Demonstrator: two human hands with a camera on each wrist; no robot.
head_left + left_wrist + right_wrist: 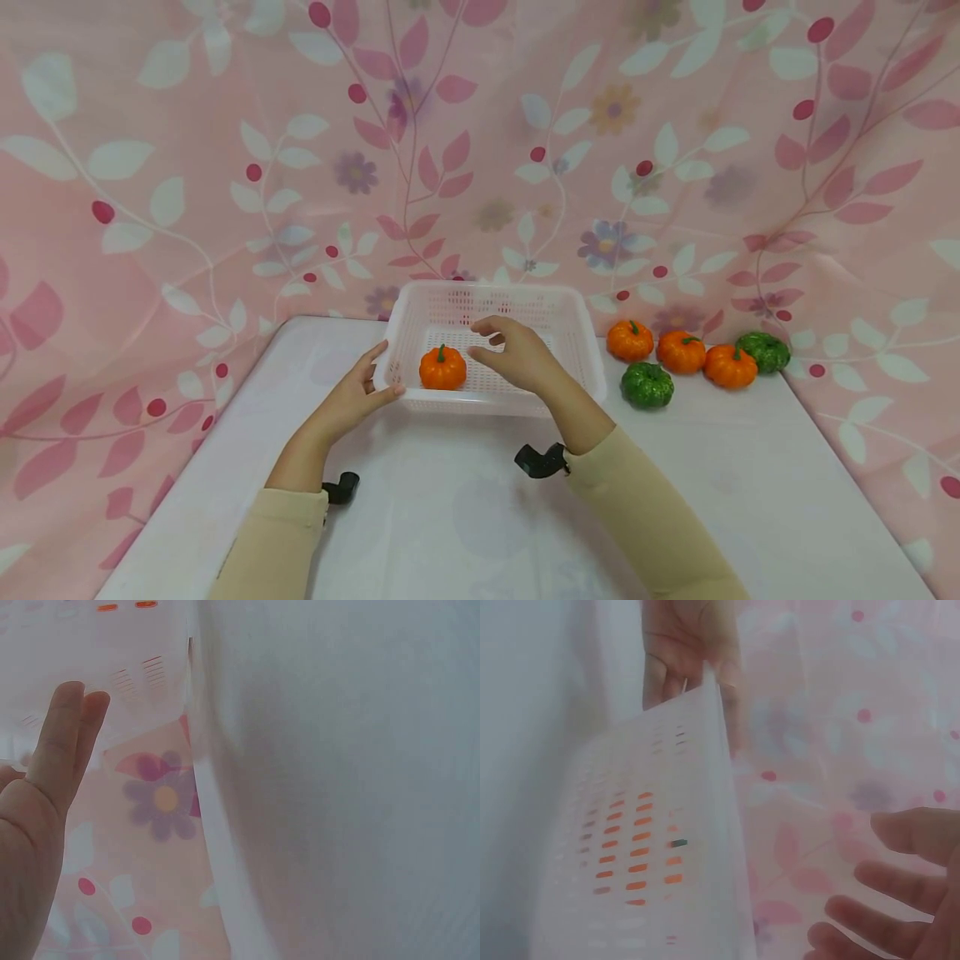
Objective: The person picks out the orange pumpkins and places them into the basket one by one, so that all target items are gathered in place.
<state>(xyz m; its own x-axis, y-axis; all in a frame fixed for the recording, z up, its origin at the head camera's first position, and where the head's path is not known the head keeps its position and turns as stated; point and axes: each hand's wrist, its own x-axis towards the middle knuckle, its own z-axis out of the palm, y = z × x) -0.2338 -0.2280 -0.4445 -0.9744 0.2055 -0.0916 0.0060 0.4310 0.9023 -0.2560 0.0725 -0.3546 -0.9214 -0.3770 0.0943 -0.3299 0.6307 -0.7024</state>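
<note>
Left hand (348, 403) grips the basket (495, 403), guessing to steady it. Right hand (517, 357) is empty, loosely spread, 1 pumpkin (442, 371) just left.

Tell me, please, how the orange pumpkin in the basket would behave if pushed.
The orange pumpkin would probably roll or rock, since its sides look rounded. Its smooth-looking skin may be slippery. The raised basket walls would likely stop it.

Soft, dim, even light falls across a white table (435, 517), casting faint, soft-edged shadows. The head view looks fairly sharp, while both wrist views appear hazy and low in contrast, a white basket (658, 832) softly blurred in the right.
</note>
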